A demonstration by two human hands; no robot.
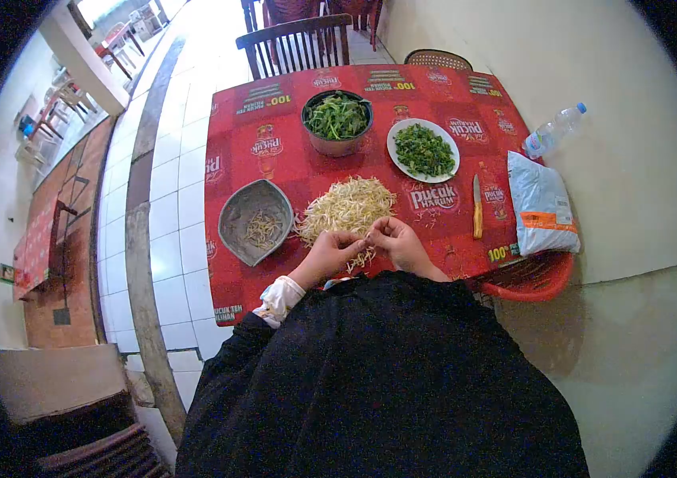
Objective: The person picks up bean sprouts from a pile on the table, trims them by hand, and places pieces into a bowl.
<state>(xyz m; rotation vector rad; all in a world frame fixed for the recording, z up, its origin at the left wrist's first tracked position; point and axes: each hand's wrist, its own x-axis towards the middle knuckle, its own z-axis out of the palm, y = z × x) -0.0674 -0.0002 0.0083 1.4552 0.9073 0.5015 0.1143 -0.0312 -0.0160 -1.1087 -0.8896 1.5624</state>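
A loose heap of pale bean sprouts (pixel 348 205) lies on the red tablecloth right in front of me. At its near edge my left hand (pixel 332 256) and my right hand (pixel 404 248) meet, thumbs and fingertips pinched close together. Between them is what looks like a single bean sprout, mostly covered by the fingers. A few more sprouts show just below my fingertips. To the left of the heap, a grey pointed-rim bowl (pixel 235 215) holds a small amount of sprouts or trimmed bits.
Beyond the heap stand a pot (pixel 337 146) of leafy greens and a white plate (pixel 453 164) of chopped greens. On the right lie a knife (pixel 478 213), a grey plastic package (pixel 541 203) and a clear bottle (pixel 555 131). A wooden chair (pixel 294 46) and a wall (pixel 593 183) border the table.
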